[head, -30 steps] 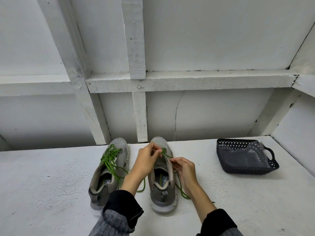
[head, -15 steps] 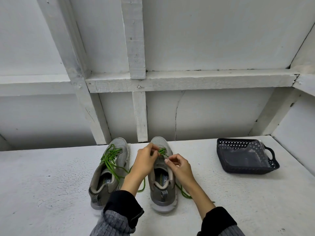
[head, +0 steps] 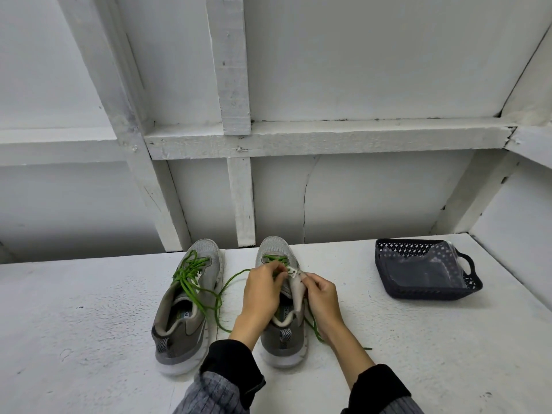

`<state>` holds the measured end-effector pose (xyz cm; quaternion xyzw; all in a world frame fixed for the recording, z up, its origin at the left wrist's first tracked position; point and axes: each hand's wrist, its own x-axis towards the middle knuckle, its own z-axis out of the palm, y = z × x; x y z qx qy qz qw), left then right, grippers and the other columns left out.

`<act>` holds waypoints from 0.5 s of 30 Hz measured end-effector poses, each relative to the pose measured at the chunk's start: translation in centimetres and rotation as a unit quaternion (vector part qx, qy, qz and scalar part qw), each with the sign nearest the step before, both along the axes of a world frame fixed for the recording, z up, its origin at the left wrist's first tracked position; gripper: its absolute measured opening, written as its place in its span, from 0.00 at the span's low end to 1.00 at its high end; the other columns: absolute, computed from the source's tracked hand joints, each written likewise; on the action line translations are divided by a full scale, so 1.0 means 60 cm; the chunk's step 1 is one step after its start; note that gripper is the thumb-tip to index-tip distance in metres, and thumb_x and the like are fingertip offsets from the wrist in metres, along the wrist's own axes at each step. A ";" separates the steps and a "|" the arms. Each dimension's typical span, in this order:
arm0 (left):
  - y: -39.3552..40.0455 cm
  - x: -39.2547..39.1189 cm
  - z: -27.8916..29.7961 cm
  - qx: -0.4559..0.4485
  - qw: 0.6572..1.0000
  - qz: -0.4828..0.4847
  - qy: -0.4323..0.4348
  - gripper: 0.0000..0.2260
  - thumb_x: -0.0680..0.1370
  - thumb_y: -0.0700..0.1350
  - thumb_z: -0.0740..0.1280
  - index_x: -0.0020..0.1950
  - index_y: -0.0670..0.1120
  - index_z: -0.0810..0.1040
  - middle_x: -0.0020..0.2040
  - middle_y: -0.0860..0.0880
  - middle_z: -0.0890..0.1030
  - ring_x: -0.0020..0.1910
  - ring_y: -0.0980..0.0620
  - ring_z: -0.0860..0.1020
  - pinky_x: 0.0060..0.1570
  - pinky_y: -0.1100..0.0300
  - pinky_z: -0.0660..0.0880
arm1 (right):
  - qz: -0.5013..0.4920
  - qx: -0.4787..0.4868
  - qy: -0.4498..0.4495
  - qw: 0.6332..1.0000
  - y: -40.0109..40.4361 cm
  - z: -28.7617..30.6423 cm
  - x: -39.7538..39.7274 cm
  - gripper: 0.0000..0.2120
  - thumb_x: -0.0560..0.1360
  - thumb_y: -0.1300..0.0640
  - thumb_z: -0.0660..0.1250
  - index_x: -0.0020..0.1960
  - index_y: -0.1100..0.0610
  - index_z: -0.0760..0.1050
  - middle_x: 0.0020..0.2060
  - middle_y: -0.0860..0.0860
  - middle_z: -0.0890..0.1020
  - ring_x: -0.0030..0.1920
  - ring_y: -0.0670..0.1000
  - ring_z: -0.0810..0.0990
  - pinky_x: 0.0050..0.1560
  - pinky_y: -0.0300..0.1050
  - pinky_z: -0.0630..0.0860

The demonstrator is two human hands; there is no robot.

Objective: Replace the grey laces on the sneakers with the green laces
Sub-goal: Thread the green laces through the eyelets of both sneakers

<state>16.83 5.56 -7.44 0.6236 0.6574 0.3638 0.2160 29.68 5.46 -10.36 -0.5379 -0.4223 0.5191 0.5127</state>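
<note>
My left hand pinches the green lace over the lower eyelets of the right sneaker, fingertips bunched on the cord. My right hand grips the shoe's eyelet flap, folding the soft grey edge outward; I judge that is to expose the next hole so the lace tip can be fed through. Only the rows nearest the toe are threaded here, so this shoe looks partly laced. The free ends of its lace trail away, one curving left across the counter, the other running down beside my right wrist.

Just to the left stands the left sneaker, toe pointing to the wall, its own green lace criss-crossed but slack, loops spilling over the tongue. Both shoes are grey knit mesh with thick pale foam soles. The cord is round and thin, likely to slip if I loosen my pinch.

Well apart to the right sits a dark perforated plastic basket with a clear bag inside. I see no grey laces. The counter is rough, white-painted.
</note>
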 end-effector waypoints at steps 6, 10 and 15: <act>0.005 0.001 -0.005 -0.010 0.999 0.022 0.042 0.06 0.79 0.48 0.66 0.52 0.51 0.81 0.47 0.51 0.84 0.48 0.49 0.80 0.45 0.55 0.75 | 0.001 -0.008 0.037 0.999 0.000 -0.003 -0.002 0.10 0.78 0.61 0.64 0.45 0.59 0.84 0.44 0.56 0.86 0.47 0.50 0.81 0.54 0.49 0.77; 0.011 -0.001 -0.005 -0.015 0.997 0.017 0.073 0.07 0.79 0.50 0.65 0.53 0.52 0.81 0.49 0.52 0.84 0.50 0.49 0.80 0.44 0.55 0.75 | 0.008 -0.014 0.070 0.997 -0.001 -0.002 0.000 0.11 0.78 0.62 0.64 0.43 0.57 0.85 0.45 0.57 0.85 0.48 0.52 0.81 0.55 0.49 0.76; 0.012 -0.006 -0.011 -0.001 0.998 -0.003 0.058 0.05 0.78 0.50 0.67 0.50 0.53 0.83 0.46 0.54 0.84 0.48 0.52 0.79 0.42 0.57 0.74 | 0.019 -0.005 0.056 0.998 0.002 -0.006 -0.001 0.09 0.78 0.60 0.65 0.46 0.54 0.85 0.47 0.53 0.86 0.53 0.51 0.81 0.59 0.51 0.75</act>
